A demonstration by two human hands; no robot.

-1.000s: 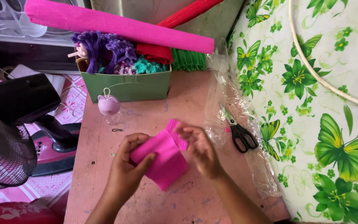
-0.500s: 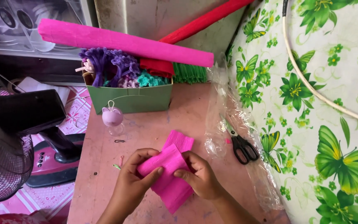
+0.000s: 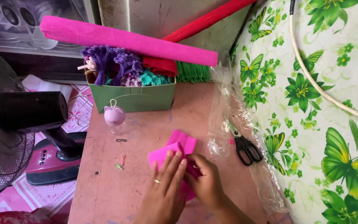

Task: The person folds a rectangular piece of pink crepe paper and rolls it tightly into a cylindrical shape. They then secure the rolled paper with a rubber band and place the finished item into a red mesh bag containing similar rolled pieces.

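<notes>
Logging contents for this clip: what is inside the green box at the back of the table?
The green box holds purple fuzzy stems, small teal flowers and folded red paper. A pink paper roll lies across its top; anything deeper is hidden.

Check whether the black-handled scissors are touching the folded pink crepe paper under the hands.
Apart. In the head view the scissors lie on clear plastic wrap to the right, with bare tabletop showing between them and the pink crepe paper.
</notes>
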